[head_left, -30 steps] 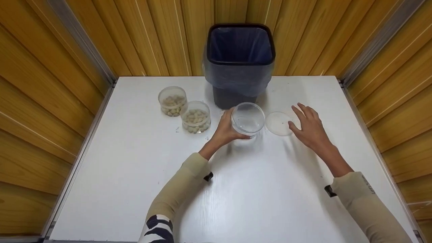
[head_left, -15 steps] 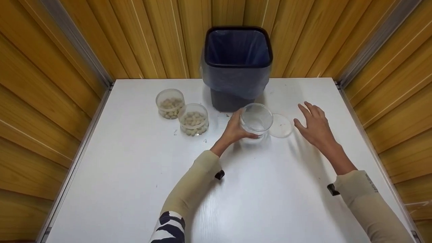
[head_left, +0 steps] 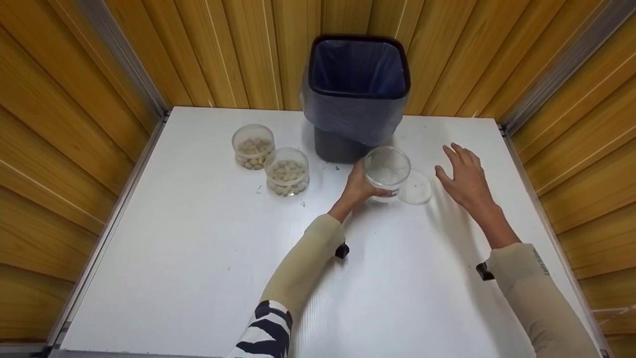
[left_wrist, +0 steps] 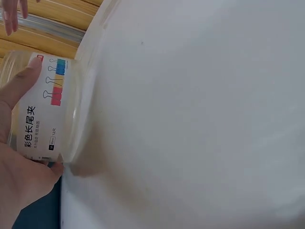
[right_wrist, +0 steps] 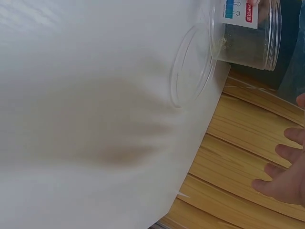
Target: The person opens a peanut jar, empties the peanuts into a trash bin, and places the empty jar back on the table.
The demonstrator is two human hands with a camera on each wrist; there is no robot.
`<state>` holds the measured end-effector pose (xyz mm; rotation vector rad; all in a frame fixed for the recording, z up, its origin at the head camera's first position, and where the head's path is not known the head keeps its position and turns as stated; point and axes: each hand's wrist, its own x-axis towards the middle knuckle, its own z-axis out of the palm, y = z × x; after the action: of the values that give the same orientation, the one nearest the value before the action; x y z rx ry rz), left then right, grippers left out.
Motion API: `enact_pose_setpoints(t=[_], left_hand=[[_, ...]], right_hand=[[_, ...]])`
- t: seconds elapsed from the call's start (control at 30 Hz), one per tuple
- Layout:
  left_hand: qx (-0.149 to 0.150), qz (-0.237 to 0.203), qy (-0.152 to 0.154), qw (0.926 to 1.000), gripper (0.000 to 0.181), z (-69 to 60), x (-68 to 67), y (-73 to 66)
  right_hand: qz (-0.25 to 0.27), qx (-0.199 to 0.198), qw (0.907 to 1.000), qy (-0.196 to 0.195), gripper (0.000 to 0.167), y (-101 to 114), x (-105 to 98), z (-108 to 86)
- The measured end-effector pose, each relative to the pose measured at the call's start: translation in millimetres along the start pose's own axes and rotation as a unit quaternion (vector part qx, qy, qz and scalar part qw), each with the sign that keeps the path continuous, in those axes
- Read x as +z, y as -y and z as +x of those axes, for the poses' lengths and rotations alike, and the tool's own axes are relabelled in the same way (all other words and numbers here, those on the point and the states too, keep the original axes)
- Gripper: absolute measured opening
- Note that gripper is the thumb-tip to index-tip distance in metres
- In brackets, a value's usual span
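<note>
A clear round plastic jar [head_left: 388, 168] without its lid is gripped by my left hand [head_left: 357, 190], thumb on the near side. The left wrist view shows the jar's white label [left_wrist: 43, 109] with printed binder clips. A few tiny crumbs show inside it in the right wrist view. The clear round lid [head_left: 419, 188] lies flat on the table, its left edge overlapped by the jar in the head view; whether they touch I cannot tell. Right of the lid, my right hand [head_left: 467, 179] hovers with fingers spread, holding nothing.
Two clear tubs, one at the back [head_left: 253, 147] and one nearer [head_left: 287, 172], hold pale oval pieces on the left. Behind the jar stands a grey bin [head_left: 343, 144] with a blue liner. Small specks dot the white table [head_left: 198, 248]. Wood-look panels enclose it.
My left hand has carried the jar to the right, towards the lid, partly covering it in the head view. My right hand has shifted only slightly and stays spread.
</note>
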<state>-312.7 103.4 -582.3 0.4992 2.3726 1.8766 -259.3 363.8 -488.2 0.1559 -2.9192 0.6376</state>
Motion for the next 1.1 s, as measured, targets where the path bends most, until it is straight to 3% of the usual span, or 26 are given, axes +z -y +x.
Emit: enact_pose_setpoints(t=[0.1, 0.27, 0.5, 0.7, 0.9, 1.1], left_hand=[[0.005, 0.028, 0.008, 0.9996, 0.123, 0.7, -3.2, -4.7], [0.003, 0.076, 0.043, 0.9962, 0.123, -9.2, -16.9, -13.6], [0.007, 0.073, 0.081, 0.994, 0.12, -26.3, -26.8, -16.6], [0.018, 0.08, 0.095, 0.9921, 0.12, -32.7, -30.9, -18.6], [0.004, 0.096, 0.114, 0.9888, 0.119, -33.0, -22.3, -13.3], [-0.018, 0.073, 0.069, 0.9947, 0.119, -21.7, 0.6, -7.9]], right_hand=[[0.005, 0.0, 1.0, -0.005, 0.062, -2.4, -1.7, 0.0], [0.009, -0.001, 0.9999, -0.01, 0.061, -2.4, -1.9, -2.1], [0.017, -0.001, 0.9999, -0.002, 0.062, 0.0, 2.0, -6.9], [0.022, -0.007, 0.9996, -0.013, 0.061, 4.6, 3.5, -4.6], [0.023, -0.002, 0.9997, -0.005, 0.061, 5.9, 8.5, -2.9], [0.022, -0.003, 0.9997, 0.001, 0.061, 7.6, 18.1, 4.2]])
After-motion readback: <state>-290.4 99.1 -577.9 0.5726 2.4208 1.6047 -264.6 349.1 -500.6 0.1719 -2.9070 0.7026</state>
